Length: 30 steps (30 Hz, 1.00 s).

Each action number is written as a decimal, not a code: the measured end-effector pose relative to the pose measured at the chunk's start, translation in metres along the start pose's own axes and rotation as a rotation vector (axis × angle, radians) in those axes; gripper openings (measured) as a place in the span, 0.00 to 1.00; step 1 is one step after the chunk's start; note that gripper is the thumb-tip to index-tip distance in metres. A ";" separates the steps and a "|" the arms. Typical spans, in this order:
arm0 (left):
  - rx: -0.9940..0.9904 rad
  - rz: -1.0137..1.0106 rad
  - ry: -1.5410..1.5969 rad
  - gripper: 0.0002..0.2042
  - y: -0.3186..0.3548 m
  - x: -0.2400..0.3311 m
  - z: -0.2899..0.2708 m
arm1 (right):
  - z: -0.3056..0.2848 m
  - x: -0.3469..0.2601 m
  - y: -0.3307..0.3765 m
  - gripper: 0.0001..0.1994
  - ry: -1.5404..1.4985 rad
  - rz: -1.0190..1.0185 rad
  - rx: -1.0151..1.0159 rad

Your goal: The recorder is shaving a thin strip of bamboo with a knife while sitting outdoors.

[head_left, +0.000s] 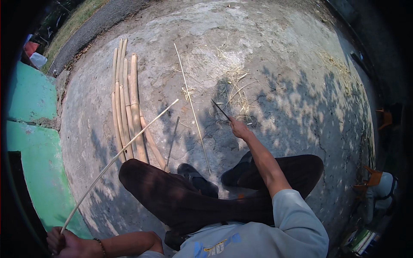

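My left hand [64, 244], out at the lower left, is closed around one end of a long, thin, pale cane strip [109, 165]. The strip slants up to the right over my knee, and its far tip hangs above the ground. With my right hand [239, 128], in front of my right knee, I grip a narrow dark-bladed knife [220, 109]. Its blade points up and to the left, apart from the strip. Between my feet and the far ground lies a second thin pale strip [192, 105]. The knife's handle is hidden in my fingers.
Several bamboo poles [134, 103] lie side by side to the left. Shavings [238, 96] are scattered ahead of my right hand, with more fibres [340, 71] at far right. A green wall [38, 167] borders the left. An orange-and-grey object [378, 182] stands at right.
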<state>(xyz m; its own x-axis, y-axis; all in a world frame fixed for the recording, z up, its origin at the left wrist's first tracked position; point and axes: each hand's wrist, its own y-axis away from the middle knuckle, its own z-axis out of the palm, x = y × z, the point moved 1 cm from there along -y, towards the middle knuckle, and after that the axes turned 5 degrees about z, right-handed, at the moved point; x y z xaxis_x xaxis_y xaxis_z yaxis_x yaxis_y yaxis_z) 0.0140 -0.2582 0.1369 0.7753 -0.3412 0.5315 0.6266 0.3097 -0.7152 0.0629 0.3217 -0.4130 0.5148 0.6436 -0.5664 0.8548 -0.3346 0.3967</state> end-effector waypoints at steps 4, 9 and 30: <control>0.419 -0.075 -0.298 0.27 0.054 -0.086 0.091 | -0.052 -0.017 0.012 0.19 -0.040 -0.023 0.170; 0.445 -0.104 -0.224 0.26 0.082 -0.122 0.112 | -0.145 -0.017 0.045 0.18 0.060 0.009 0.142; 0.381 -0.107 -0.203 0.28 0.134 -0.084 0.157 | 0.017 -0.016 0.118 0.32 0.210 -0.019 -0.065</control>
<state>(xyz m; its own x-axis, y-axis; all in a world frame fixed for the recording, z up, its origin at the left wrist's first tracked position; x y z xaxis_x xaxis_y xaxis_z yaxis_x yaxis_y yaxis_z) 0.0451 -0.0491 0.0674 0.6805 -0.2197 0.6991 0.6593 0.5999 -0.4532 0.1564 0.2605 -0.3699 0.4675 0.7808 -0.4144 0.8549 -0.2800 0.4367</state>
